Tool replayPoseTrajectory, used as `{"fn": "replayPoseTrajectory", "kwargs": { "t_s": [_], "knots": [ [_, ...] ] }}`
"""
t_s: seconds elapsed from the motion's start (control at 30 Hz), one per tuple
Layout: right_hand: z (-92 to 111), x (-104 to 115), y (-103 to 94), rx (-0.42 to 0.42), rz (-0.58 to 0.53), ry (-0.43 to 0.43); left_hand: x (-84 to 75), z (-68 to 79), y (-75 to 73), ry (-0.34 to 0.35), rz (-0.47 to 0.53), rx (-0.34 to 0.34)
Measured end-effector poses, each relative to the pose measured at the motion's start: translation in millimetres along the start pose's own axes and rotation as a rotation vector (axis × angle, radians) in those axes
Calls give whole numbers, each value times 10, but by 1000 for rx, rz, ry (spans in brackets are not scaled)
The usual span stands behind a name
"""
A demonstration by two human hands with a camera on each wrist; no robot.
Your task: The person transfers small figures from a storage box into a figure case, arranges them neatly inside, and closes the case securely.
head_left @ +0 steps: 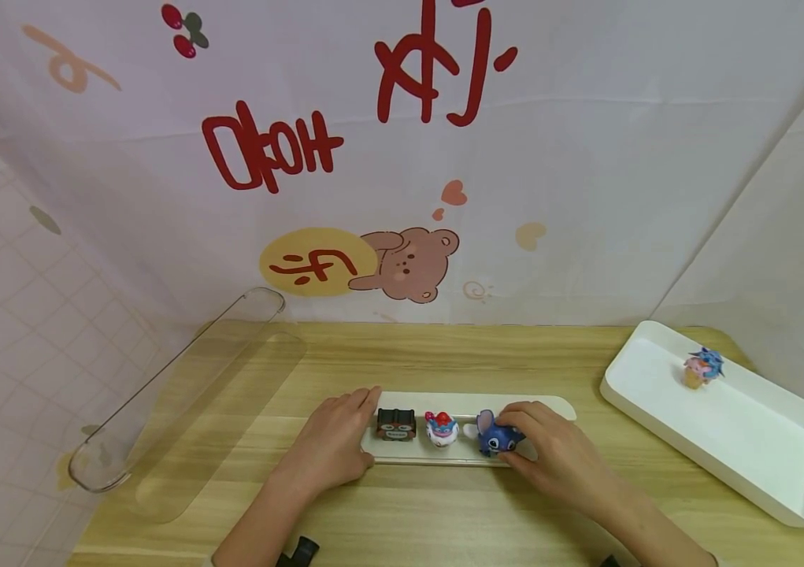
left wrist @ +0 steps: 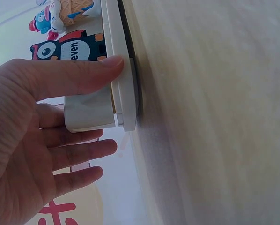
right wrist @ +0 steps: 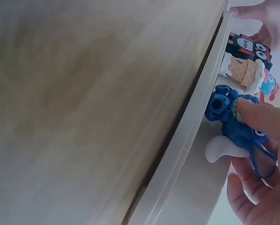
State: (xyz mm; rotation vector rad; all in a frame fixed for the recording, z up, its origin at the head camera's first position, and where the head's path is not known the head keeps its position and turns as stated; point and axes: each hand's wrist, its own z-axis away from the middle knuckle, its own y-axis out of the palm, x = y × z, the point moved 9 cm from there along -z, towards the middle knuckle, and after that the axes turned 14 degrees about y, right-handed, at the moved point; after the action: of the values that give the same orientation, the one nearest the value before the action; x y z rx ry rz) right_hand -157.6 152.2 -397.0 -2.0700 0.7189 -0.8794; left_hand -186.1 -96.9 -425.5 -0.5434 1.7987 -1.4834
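A long white stand (head_left: 487, 402) lies on the wooden table. My left hand (head_left: 334, 441) grips its left end, thumb (left wrist: 91, 75) on the front edge and fingers behind. Near that end sits a black figurine (head_left: 396, 424) with big eyes and lettering on its front. Beside it stands an ice-cream figurine (head_left: 442, 430) with a waffle cone pattern, white swirl and red top. To the right, my right hand (head_left: 550, 445) pinches a blue big-eared figurine (head_left: 492, 435) over the stand. A white rounded piece (right wrist: 224, 148) shows beside that figurine in the right wrist view.
A white tray (head_left: 735, 425) at the right holds a blue-and-pink cone figurine (head_left: 702, 368). At the left lies a clear, long plastic cover (head_left: 189, 402). A printed white cloth (head_left: 586, 157) hangs behind the wooden table (head_left: 444, 512).
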Motion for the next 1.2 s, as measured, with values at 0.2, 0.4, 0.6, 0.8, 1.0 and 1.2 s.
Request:
{"fn": "replayPoseTrajectory", "kwargs": {
  "t_s": [0.2, 0.4, 0.6, 0.8, 1.0, 1.2],
  "knots": [
    [5, -5, 6, -5, 10, 8, 7, 4, 2, -1, -5, -1],
    [13, -12, 17, -2, 24, 13, 10, 12, 1, -8, 8, 4],
    [19, -8, 19, 2, 20, 2, 3, 12, 3, -6, 5, 11],
    [18, 7, 20, -6, 15, -10, -1, 14, 6, -10, 10, 13],
    [8, 10, 24, -8, 29, -4, 2, 10, 5, -9, 6, 10],
    [0, 8, -100, -31, -17, 5, 5, 3, 6, -7, 1, 9]
  ]
}}
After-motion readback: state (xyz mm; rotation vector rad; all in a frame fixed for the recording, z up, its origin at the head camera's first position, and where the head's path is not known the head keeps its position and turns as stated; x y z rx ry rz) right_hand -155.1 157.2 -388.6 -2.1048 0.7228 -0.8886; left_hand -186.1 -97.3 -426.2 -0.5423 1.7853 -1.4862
